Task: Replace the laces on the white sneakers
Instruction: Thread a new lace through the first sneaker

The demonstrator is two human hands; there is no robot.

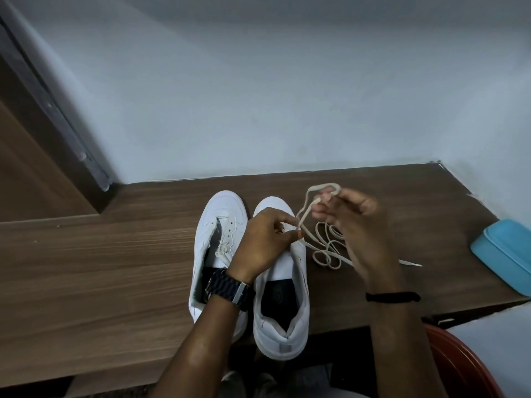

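Note:
Two white sneakers stand side by side on the wooden table, toes pointing away. The left sneaker has bare eyelets and an open tongue. The right sneaker is partly covered by my left hand, which pinches a cream lace over its eyelets. My right hand holds the same lace higher up, where it forms a loop above the fingers. The rest of the lace lies coiled on the table right of the shoe, its tip pointing right.
A light blue box lies at the table's right edge. A pale wall runs behind the table, and a dark door frame stands at the far left. A red-brown chair edge shows at the bottom right.

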